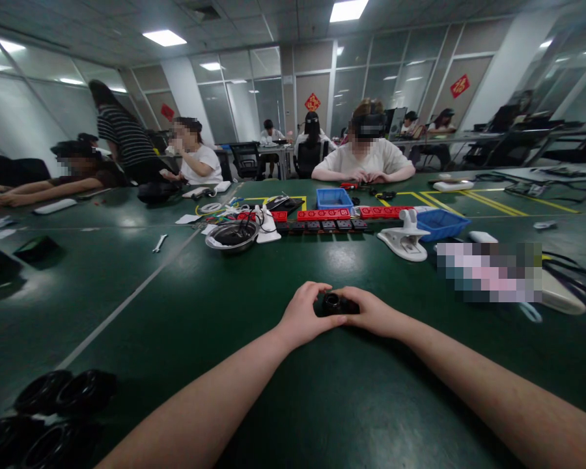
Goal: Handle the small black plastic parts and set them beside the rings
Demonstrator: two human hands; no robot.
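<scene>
Black rings (53, 407) stacked bottom left, round, shiny. Small wrench (159, 243) on green table (185, 306). Metal bowl (232, 235) holds dark cords. Left hand (303, 317) curled, gripping small black part (333, 303). Part round, shiny, at table middle, between both hands. Right hand (371, 312) curled on same part. Blue bin (439, 223) far right. No readable writing.

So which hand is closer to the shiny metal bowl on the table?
Left. The left hand is below the metal bowl and slightly to its right; the right hand sits farther right. Both hands hold a small black part.
</scene>
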